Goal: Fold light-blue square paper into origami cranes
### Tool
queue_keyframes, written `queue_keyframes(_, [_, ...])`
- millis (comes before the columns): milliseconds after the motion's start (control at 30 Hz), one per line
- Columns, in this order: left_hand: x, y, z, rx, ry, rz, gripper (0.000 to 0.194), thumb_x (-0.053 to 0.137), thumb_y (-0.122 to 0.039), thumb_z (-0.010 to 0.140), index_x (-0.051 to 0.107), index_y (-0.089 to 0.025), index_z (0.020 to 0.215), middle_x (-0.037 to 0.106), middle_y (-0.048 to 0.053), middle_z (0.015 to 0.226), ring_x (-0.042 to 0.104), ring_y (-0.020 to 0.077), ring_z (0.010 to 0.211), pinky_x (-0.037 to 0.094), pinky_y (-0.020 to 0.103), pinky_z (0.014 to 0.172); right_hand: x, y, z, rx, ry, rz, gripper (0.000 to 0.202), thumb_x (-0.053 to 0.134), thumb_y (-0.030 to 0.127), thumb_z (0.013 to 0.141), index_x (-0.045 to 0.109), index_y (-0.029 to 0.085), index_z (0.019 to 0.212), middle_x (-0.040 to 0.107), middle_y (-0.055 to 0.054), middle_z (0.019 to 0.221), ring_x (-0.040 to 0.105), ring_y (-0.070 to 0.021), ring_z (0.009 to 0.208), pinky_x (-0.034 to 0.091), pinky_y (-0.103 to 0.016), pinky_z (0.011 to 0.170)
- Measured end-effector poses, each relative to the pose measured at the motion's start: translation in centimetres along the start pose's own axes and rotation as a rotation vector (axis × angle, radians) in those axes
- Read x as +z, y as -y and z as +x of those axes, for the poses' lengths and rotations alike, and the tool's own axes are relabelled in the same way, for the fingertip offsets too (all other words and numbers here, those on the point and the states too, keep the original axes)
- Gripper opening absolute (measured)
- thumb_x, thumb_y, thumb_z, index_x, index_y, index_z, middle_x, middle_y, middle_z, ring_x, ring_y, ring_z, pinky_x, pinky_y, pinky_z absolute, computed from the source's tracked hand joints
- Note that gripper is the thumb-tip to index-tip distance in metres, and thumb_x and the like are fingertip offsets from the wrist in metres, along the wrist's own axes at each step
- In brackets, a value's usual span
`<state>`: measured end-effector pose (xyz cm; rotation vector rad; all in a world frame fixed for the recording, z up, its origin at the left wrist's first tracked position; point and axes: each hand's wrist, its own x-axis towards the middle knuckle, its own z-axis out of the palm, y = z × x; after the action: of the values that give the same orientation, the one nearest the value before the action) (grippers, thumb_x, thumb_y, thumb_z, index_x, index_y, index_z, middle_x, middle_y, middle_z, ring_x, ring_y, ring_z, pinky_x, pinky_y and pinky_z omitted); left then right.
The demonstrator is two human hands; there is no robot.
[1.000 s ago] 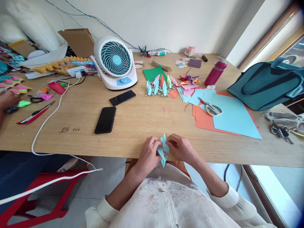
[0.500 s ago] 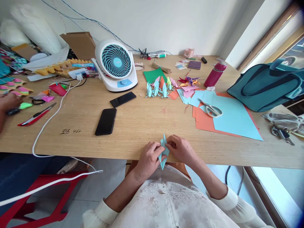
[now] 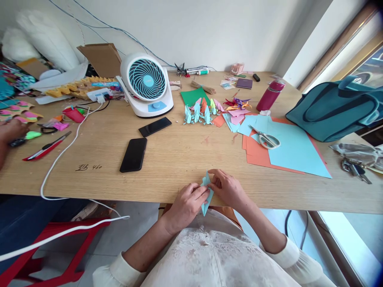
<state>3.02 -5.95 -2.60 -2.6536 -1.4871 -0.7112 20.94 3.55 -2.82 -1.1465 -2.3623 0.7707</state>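
Observation:
A folded light blue paper [image 3: 207, 195], narrow and pointed at both ends, is held at the table's front edge. My left hand [image 3: 188, 201] grips it from the left, its fingers lying across the paper's middle. From the right, my right hand [image 3: 226, 187] pinches the upper part, with the index fingertip near the top point. The fingers partly cover the folds. Beyond my hands, several small folded paper figures [image 3: 197, 113] stand in a group. Scissors [image 3: 267, 139] rest on light blue sheets [image 3: 295, 145], which overlap orange sheets [image 3: 257, 155].
Two phones [image 3: 133, 155] lie left of centre, near a white fan [image 3: 147, 81]. A white cable [image 3: 61, 153] crosses the table's left side. Another person's hand [image 3: 13, 130] is at the far left. A pink bottle [image 3: 271, 95] and teal bag [image 3: 338, 107] stand right.
My left fingers have moved up and flattened across the folded paper, covering more of its middle. My right index finger has shifted towards the paper's top point.

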Motion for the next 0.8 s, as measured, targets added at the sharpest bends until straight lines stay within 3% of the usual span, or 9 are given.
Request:
queue_keyframes(167, [0.0, -0.2, 0.0, -0.035, 0.028, 0.008, 0.027, 0.054, -0.018, 0.096, 0.059, -0.018, 0.122, 0.068, 0.008, 0.115, 0.061, 0.0229, 0.104, 0.055, 0.038, 0.089, -0.3, -0.3, -0.5, -0.088, -0.042, 0.075, 0.011, 0.056, 0.016, 0.090, 0.059, 0.022, 0.098, 0.062, -0.002, 0.086, 0.058, -0.0146, 0.071, 0.043, -0.026, 0.064])
queue_keyframes(233, [-0.1, -0.3, 0.0, -0.049, 0.046, -0.005, 0.027, 0.055, -0.017, 0.095, 0.059, -0.018, 0.122, 0.067, 0.007, 0.115, 0.061, 0.0229, 0.104, 0.054, 0.039, 0.090, -0.9, -0.5, -1.1, -0.141, -0.053, 0.112, 0.011, 0.051, 0.016, 0.094, 0.061, 0.021, 0.096, 0.062, -0.004, 0.090, 0.059, -0.0148, 0.074, 0.044, -0.027, 0.067])
queue_keyframes(433, [0.0, -0.2, 0.0, -0.047, 0.060, -0.003, 0.030, 0.057, -0.015, 0.094, 0.057, -0.016, 0.124, 0.066, 0.008, 0.116, 0.061, 0.0233, 0.106, 0.053, 0.039, 0.093, -2.2, -0.9, -3.4, -0.282, -0.037, 0.003, 0.023, 0.045, 0.016, 0.100, 0.066, 0.021, 0.107, 0.066, -0.008, 0.100, 0.060, -0.0200, 0.091, 0.045, -0.036, 0.081])
queue_keyframes(800, [-0.2, -0.1, 0.1, -0.003, 0.052, 0.044, 0.028, 0.054, -0.015, 0.095, 0.058, -0.014, 0.123, 0.066, 0.011, 0.119, 0.061, 0.0234, 0.106, 0.054, 0.038, 0.093, -1.3, -0.3, -3.7, -0.384, -0.019, -0.165, 0.032, 0.044, 0.018, 0.101, 0.064, 0.022, 0.126, 0.067, -0.011, 0.116, 0.058, -0.0234, 0.098, 0.047, -0.042, 0.085])
